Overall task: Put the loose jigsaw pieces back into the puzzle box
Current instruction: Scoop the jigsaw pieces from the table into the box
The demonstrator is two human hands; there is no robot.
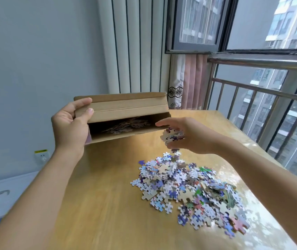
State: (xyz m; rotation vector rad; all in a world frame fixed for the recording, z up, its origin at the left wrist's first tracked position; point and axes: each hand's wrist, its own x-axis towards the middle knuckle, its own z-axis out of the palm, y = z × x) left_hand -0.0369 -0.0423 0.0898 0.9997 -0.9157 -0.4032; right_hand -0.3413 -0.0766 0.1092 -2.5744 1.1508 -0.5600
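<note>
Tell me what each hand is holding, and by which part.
The left hand grips the box by its left end, thumb on the raised flap. The right hand holds a bunch of pieces in curled fingers.

Bright daylight comes in thru the window (263, 24). Table (108, 204) nearest the window shows glare w/ dappled light patches; a softer sheen lies farther from the window, below the box (126, 109). Box interior away from the window is dark. Right hand (183, 134) slightly motion-blurred. Wide-angle bend in verticals beside the window & at frame edges.
</note>
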